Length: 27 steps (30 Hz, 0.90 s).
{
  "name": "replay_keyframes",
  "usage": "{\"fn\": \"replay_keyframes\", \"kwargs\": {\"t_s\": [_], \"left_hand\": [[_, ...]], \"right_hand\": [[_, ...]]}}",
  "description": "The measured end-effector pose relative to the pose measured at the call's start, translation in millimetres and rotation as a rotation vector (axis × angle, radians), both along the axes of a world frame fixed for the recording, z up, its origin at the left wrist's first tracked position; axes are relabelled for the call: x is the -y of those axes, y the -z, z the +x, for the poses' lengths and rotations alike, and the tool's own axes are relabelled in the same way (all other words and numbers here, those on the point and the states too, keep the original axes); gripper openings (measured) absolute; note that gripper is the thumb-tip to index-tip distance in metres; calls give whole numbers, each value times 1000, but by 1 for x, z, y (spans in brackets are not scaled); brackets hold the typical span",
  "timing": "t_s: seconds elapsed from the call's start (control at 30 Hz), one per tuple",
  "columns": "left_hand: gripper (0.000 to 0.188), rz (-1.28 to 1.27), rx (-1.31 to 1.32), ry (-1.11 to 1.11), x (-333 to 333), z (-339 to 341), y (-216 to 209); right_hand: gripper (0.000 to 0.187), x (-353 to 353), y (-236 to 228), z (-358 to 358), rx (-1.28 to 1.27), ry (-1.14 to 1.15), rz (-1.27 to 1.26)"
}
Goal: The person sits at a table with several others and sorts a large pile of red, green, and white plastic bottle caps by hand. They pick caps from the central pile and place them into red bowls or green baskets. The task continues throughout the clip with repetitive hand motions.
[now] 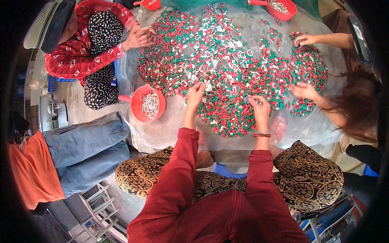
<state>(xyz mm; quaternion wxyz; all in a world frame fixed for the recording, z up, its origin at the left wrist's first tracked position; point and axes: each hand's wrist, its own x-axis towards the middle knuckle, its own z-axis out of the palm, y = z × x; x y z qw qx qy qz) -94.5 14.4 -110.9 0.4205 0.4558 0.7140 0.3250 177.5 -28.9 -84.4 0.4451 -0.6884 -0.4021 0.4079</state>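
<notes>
- Head view, looking down: heap of small red, green and white plastic pieces (227, 77) spread over clear plastic sheet (162, 133), apparently on the floor; white rings (210, 38) mixed in, densest near the middle and far side.
- Left hand (195, 94) at near edge of heap, fingers curled downward into the pieces, touching them beside a white ring; grip partly closed, fingertips bunched; whether anything is pinched cannot be told, fingertips hidden.
- Right hand (259, 106) also on near edge of heap, well apart from left hand; fingers bent inward, grip nearly closed on something small at the fingertips; too small to identify. Red bracelet (261, 135) on that wrist.
- Heap lies directly under and beyond both hands, reaching to far side of sheet.
- Red scoop bowl (149, 103) with handle, on sheet to the left of left hand, near but apart; holds white rings only.
- Second red bowl (279, 8) at far edge, also holding white rings.
- Pink translucent container (278, 125) just right of right wrist.
- Other people around the sheet: hands of a person in red patterned sleeve (139, 37) at far left of heap; two bare hands of another person (304, 90) at right side, in the pieces.
</notes>
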Motion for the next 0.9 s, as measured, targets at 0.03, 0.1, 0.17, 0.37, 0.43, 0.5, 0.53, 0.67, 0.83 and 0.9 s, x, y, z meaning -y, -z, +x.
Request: {"fn": "replay_keyframes", "kwargs": {"t_s": [0.03, 0.1, 0.17, 0.37, 0.43, 0.5, 0.53, 0.67, 0.83, 0.9], "left_hand": [[17, -104, 341, -116, -1, -1, -7], [18, -55, 867, -153, -2, 6, -27], [23, -31, 1151, -80, -5, 17, -37], [29, -288, 747, 128, -42, 84, -35], [33, 15, -114, 431, -45, 106, -17], [41, 32, -673, 618, -41, 130, -9], [41, 50, -721, 600, -39, 138, -7], [34, 229, -816, 528, -37, 134, -12], [19, -61, 65, 436, -38, 103, -56], [14, -24, 522, 390, -25, 111, -96]], "right_hand": [[14, -1, -11, 3, -257, 76, -201], [15, -1, -24, 12, -544, 98, -332], [16, 5, -16, 23, -1050, 79, -194], [23, 13, -18, 41, -1521, -37, 116], [26, 11, -21, 38, -1382, -51, 93], [41, 12, -26, 36, -1592, 6, 120], [48, 11, -30, 34, -1696, 29, 138], [73, 11, -33, 28, -2038, -9, 268], [71, 12, -40, 21, -1972, 178, 174], [67, 11, -26, 21, -2018, 174, 135]]}}
